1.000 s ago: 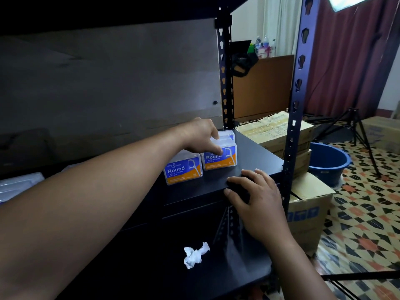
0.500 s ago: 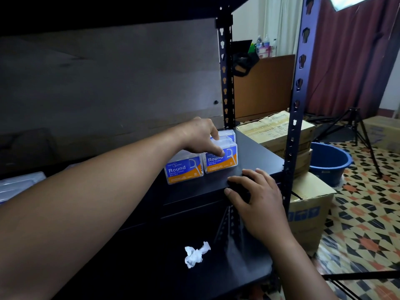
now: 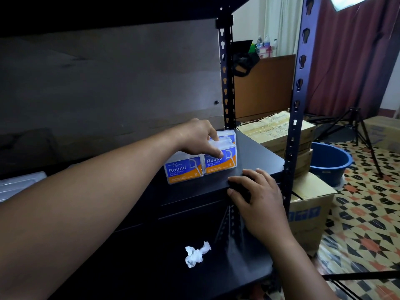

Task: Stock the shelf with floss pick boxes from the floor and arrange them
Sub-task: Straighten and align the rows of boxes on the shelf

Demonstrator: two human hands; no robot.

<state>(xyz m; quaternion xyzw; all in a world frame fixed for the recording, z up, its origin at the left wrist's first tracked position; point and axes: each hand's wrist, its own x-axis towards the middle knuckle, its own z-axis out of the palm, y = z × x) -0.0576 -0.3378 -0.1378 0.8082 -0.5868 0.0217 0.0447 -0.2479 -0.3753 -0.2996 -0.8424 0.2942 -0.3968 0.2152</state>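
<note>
Two blue-and-orange floss pick boxes stand side by side on the black shelf (image 3: pixel 259 154): the left box (image 3: pixel 184 171) and the right box (image 3: pixel 226 162). A further clear box (image 3: pixel 228 135) stands behind the right one. My left hand (image 3: pixel 198 137) reaches over them and pinches the right box, thumb on its front label and fingers on its top. My right hand (image 3: pixel 257 200) holds the shelf's front edge just right of the boxes, fingers on top and thumb below.
A crumpled white tissue (image 3: pixel 195 254) lies on the lower shelf. Steel uprights (image 3: pixel 298 94) frame the shelf's right end. Cardboard cartons (image 3: pixel 309 204), a blue bucket (image 3: pixel 329 161) and a tripod (image 3: pixel 357 126) stand on the patterned floor to the right. Clear plastic packs (image 3: pixel 19 182) lie at far left.
Nothing has visibly moved; both hands stay where they were, the left on the right box, the right on the shelf edge.
</note>
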